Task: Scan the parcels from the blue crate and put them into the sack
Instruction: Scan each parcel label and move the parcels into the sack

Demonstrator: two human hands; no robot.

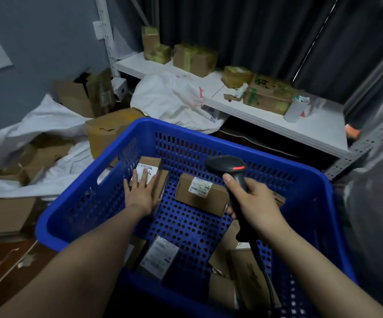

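We laid our left hand flat, fingers spread, on a labelled parcel in the far left corner of the blue crate, probably to steady it label-up for reading. Our right hand was curled tight round the handle of the scanner, whose head pointed down over the crate's middle, where another parcel lay on the floor. The white sack gaped open beyond the crate's left edge, near enough to take each scanned parcel.
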